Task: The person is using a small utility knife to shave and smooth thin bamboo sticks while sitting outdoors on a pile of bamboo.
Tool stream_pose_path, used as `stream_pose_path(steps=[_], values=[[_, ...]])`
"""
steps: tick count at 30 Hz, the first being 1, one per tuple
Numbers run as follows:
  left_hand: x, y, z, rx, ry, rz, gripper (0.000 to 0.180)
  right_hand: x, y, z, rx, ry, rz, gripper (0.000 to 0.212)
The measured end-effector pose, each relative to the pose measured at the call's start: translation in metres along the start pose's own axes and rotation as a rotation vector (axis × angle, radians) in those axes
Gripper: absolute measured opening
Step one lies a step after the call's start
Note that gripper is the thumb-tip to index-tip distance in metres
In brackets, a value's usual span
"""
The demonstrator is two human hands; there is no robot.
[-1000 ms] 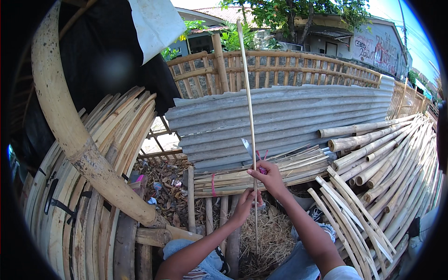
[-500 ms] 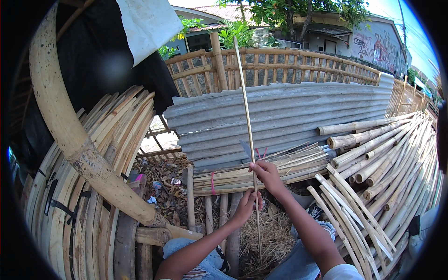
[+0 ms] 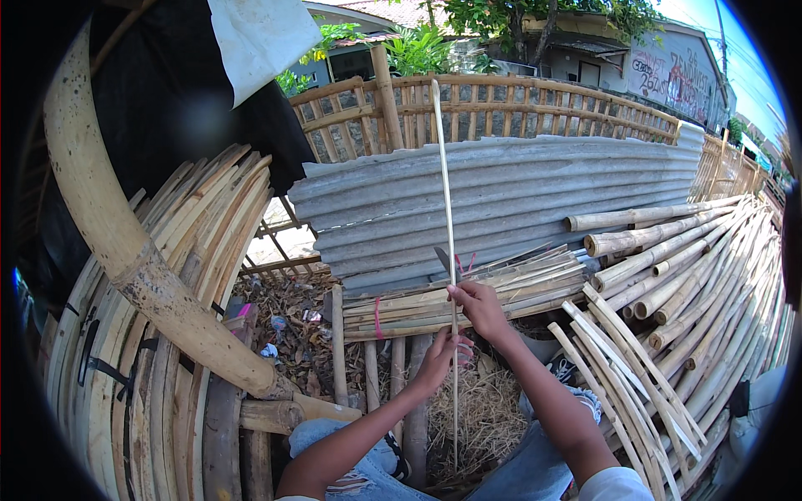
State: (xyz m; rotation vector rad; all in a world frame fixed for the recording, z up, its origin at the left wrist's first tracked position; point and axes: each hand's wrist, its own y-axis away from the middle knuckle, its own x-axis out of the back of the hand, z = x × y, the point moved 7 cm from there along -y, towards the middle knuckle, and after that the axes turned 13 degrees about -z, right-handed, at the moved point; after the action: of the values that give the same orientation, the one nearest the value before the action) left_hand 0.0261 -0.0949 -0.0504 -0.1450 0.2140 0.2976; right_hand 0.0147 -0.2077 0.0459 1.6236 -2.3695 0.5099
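Observation:
A long, thin bamboo strip (image 3: 445,184) stands nearly upright in front of me, its upper end level with the fence and its lower end down by the straw. My left hand (image 3: 436,361) is closed around its lower part, some fingers showing past the strip. Just above, my right hand (image 3: 479,309) is closed against the same strip. From the right fist a knife blade (image 3: 442,258) sticks up beside the strip; the handle is hidden in the hand.
Bamboo slats tied with pink string (image 3: 401,317) lie ahead, before a corrugated metal sheet (image 3: 501,192). Bamboo poles (image 3: 668,284) and pale split strips (image 3: 618,384) are at right. A thick bamboo pole (image 3: 142,267) slants across stacked split bamboo (image 3: 192,225) at left.
The strip's top has shifted a little right and lower in view, so it stands straighter. The knife blade is turned differently. Both hands keep about the same place.

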Motion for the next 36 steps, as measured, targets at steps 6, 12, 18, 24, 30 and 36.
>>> stream_pose_path(steps=[6,12,18,24,30,36], values=[[0.015,0.001,0.005,0.012,0.035,0.072,0.032,-0.012,0.002,-0.004,0.014,0.135,-0.059,0.042],[0.020,0.001,0.008,-0.026,0.061,0.156,0.026,-0.003,0.006,-0.018,0.167,0.082,0.094,0.032],[0.031,0.006,0.004,0.042,0.071,0.209,0.026,0.034,0.003,0.001,0.038,-0.075,0.338,0.037],[0.031,0.003,0.008,-0.031,0.098,0.200,0.020,0.058,0.002,0.022,-0.032,-0.298,0.335,0.038],[0.018,0.002,0.013,0.000,0.259,0.095,0.025,0.045,0.006,-0.005,0.090,-0.137,0.112,0.033],[0.018,0.005,0.013,0.003,0.299,0.060,0.030,0.014,0.016,-0.037,0.106,0.616,-0.188,0.046]])
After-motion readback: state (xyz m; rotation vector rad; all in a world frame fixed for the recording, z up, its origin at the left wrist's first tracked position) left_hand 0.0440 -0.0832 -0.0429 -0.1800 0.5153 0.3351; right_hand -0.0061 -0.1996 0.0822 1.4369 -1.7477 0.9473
